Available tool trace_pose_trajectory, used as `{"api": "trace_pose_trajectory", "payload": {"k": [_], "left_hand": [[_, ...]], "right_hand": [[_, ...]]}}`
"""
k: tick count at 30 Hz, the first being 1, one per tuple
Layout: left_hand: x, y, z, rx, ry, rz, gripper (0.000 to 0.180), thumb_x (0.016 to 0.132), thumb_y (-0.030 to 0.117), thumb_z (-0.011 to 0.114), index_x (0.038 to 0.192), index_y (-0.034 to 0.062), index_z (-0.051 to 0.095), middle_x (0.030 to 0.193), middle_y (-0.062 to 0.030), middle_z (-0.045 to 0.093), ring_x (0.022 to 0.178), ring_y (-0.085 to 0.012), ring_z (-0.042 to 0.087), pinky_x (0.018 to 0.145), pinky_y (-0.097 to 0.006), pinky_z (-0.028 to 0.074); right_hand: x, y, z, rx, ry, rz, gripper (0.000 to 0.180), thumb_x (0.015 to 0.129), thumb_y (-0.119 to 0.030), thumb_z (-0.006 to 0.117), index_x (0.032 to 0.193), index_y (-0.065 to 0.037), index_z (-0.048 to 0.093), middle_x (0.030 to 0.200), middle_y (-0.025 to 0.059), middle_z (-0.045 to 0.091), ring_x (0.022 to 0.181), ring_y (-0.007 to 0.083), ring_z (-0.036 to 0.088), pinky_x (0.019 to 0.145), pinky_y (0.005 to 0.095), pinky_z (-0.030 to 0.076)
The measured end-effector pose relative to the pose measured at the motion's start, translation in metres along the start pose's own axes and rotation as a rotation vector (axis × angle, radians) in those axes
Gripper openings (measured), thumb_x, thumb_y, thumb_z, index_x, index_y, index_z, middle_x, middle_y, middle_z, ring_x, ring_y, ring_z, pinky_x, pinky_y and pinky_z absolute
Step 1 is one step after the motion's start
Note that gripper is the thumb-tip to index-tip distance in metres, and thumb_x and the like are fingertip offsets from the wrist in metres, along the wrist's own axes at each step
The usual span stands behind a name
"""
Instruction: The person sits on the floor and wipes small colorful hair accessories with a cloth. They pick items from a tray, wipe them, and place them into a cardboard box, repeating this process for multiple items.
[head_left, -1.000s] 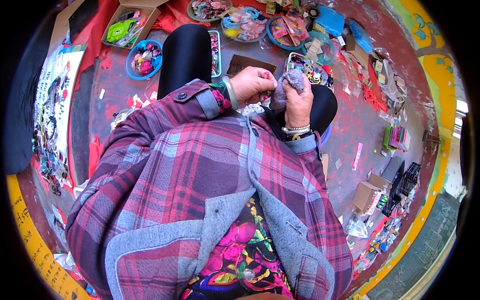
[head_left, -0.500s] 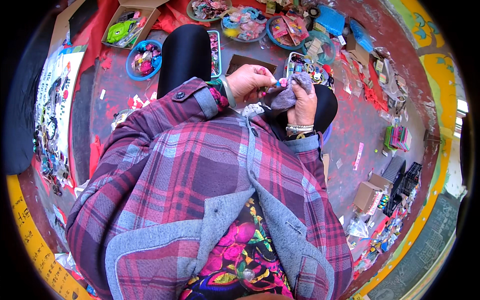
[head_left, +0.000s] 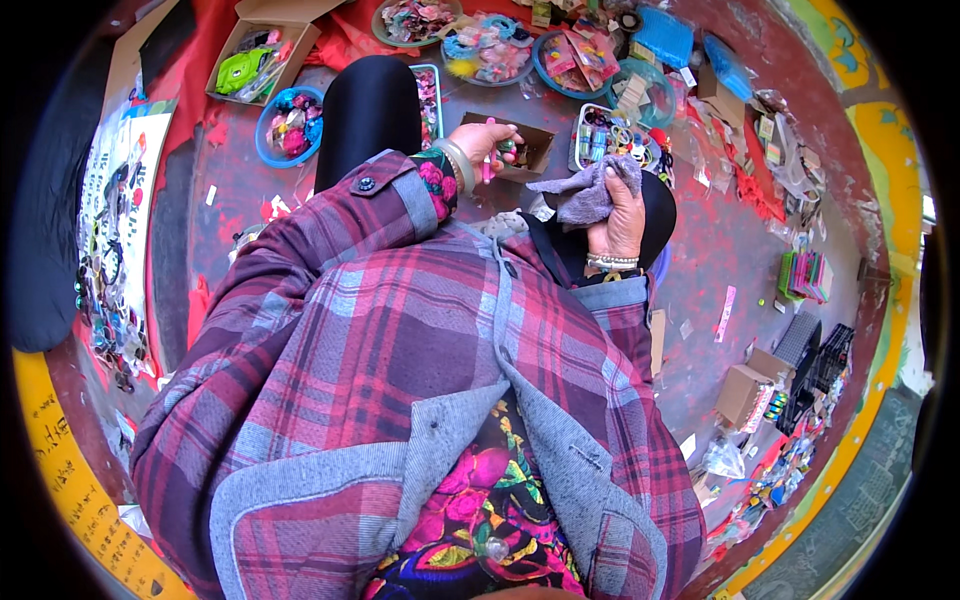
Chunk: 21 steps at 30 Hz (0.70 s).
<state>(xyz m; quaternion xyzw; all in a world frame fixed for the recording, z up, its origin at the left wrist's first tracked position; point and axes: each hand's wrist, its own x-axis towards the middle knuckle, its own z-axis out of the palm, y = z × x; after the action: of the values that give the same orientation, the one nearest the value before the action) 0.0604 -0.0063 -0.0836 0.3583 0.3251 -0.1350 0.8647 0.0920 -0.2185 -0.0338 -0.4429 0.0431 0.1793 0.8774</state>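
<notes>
A seated person's left hand (head_left: 480, 143) pinches a slim pink stick (head_left: 487, 165) between thumb and fingers, holding it at the near edge of a small brown cardboard box (head_left: 520, 150) on the red floor (head_left: 720, 250). The right hand (head_left: 622, 215) has its fingers curled shut around a crumpled grey cloth (head_left: 585, 195), soft and bunched, just right of the box. Placing the stick cleanly looks to need a steady pinch near its top and a straight lowering past the box wall, with the cloth kept clear. Beyond the fingertips sit round plastic trays (head_left: 290, 125) heaped with glossy, bright trinkets; a thick plaid jacket (head_left: 400, 340) fills the foreground.
</notes>
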Motion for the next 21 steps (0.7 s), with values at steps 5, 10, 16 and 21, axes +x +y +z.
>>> {"api": "trace_pose_trajectory", "payload": {"k": [5, 10, 16, 21], "left_hand": [[0.002, 0.002, 0.0, -0.073, -0.069, 0.009, 0.021, 0.088, 0.02, 0.05, 0.088, -0.0002, 0.056, 0.074, -0.0063, 0.057, 0.061, -0.0137, 0.054, 0.039, -0.021, 0.038], [-0.01, 0.01, 0.008, -0.15, -0.249, -0.001, 0.031, 0.09, 0.024, 0.041, 0.094, -0.0045, 0.054, 0.075, -0.0107, 0.055, 0.063, -0.015, 0.054, 0.041, -0.021, 0.039], [-0.038, 0.015, 0.017, -0.104, -0.398, -0.037, 0.041, 0.095, 0.029, 0.033, 0.103, -0.0074, 0.051, 0.083, -0.015, 0.058, 0.065, -0.0142, 0.053, 0.043, -0.018, 0.041], [-0.044, 0.013, 0.016, -0.006, -0.498, -0.095, 0.046, 0.095, 0.033, 0.031, 0.109, -0.0054, 0.051, 0.083, -0.0139, 0.058, 0.059, -0.0126, 0.052, 0.042, -0.017, 0.04]], "right_hand": [[0.001, 0.0, 0.0, -0.006, 0.014, 0.016, 0.024, 0.078, 0.002, 0.058, 0.101, -0.002, 0.054, 0.09, 0.0063, 0.059, 0.082, 0.0183, 0.059, 0.077, 0.0318, 0.049], [-0.006, -0.004, 0.017, -0.042, -0.011, 0.027, 0.021, 0.079, 0.001, 0.058, 0.099, -0.002, 0.054, 0.087, 0.0058, 0.059, 0.078, 0.0164, 0.059, 0.073, 0.0291, 0.048], [-0.009, -0.003, 0.022, -0.073, -0.066, 0.039, 0.019, 0.08, -0.007, 0.061, 0.097, -0.001, 0.054, 0.085, 0.0057, 0.06, 0.076, 0.0159, 0.059, 0.07, 0.0283, 0.049], [-0.015, -0.007, 0.022, -0.177, -0.132, 0.114, 0.019, 0.08, -0.013, 0.062, 0.093, 0.0, 0.057, 0.085, 0.0055, 0.061, 0.073, 0.0137, 0.059, 0.066, 0.0251, 0.048]]}}
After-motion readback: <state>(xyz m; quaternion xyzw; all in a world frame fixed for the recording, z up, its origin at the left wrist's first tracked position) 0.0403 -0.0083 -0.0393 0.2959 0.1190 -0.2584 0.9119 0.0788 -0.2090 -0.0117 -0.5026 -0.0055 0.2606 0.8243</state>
